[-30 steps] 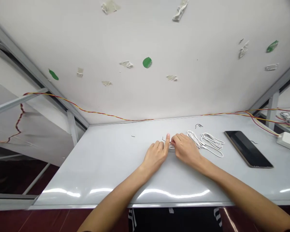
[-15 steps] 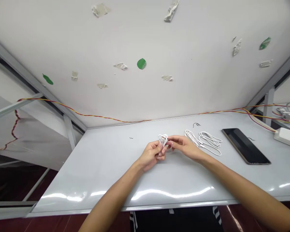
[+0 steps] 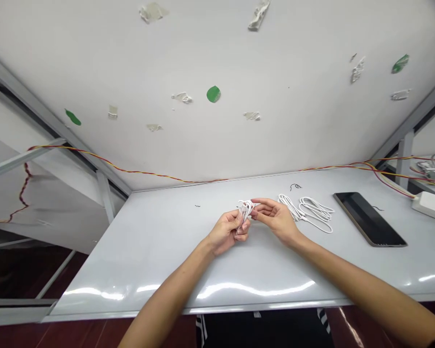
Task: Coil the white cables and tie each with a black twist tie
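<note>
A small coiled bundle of white cable [image 3: 245, 207] is in my left hand [image 3: 229, 231], whose fingers are wrapped round its lower part. My right hand [image 3: 275, 217] is at the bundle's right side, thumb and fingertips close together against it; a thin dark tie seems to be between them, too small to tell clearly. Just right of my right hand, loosely coiled white cables [image 3: 316, 211] lie on the grey table [image 3: 159, 251].
A black phone-like device [image 3: 369, 218] lies at the right, near a white power strip [image 3: 432, 206]. Black ties [image 3: 296, 186] are at the back. Red and yellow wires [image 3: 145, 172] run along the white wall. Metal frame bars stand on both sides.
The fingers of my right hand have shifted and opened slightly at the bundle. The bundle has turned a little in my left hand.
</note>
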Tool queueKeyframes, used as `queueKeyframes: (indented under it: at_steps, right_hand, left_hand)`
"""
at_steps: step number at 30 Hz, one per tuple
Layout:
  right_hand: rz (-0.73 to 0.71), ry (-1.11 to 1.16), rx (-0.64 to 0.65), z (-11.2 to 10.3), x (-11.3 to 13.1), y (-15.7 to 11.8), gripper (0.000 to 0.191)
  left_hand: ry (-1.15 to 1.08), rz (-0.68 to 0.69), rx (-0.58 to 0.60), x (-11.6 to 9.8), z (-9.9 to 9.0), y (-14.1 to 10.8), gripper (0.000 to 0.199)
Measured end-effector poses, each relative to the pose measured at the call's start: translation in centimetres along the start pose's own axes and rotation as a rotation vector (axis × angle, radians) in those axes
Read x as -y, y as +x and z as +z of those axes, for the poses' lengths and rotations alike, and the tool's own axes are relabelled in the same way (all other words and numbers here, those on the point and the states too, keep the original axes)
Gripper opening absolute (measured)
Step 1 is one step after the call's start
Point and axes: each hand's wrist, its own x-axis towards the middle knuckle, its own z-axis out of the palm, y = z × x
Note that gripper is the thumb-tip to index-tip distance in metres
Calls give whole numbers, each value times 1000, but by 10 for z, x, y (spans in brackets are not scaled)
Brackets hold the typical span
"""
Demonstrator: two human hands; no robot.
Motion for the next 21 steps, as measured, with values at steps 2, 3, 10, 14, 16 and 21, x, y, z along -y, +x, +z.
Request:
queueKeyframes:
  at_steps: [2, 3, 10, 14, 16, 21]
  right_hand:
    - [-85, -104, -65, 2, -2, -3, 34]
    - [-153, -187, -108, 3, -3, -5, 27]
    - [-937, -795, -54, 1, -10, -13, 25]
    - [-1165, -935, 144, -7, -5, -7, 31]
    - [-1216, -996, 193, -10, -1, -6, 29]
    - [-1144, -1042, 272, -7, 1, -7, 22]
  left_hand:
    - [-13, 42, -43, 1, 1, 1, 31]
    - [-13, 62, -70, 1, 2, 2, 32]
    - [-1, 21, -111, 3, 2, 3, 34]
    - [26, -49, -65, 0, 1, 1, 37]
    - [84, -37, -90, 0, 0, 1, 36]
    - [262, -31, -194, 7, -1, 4, 41]
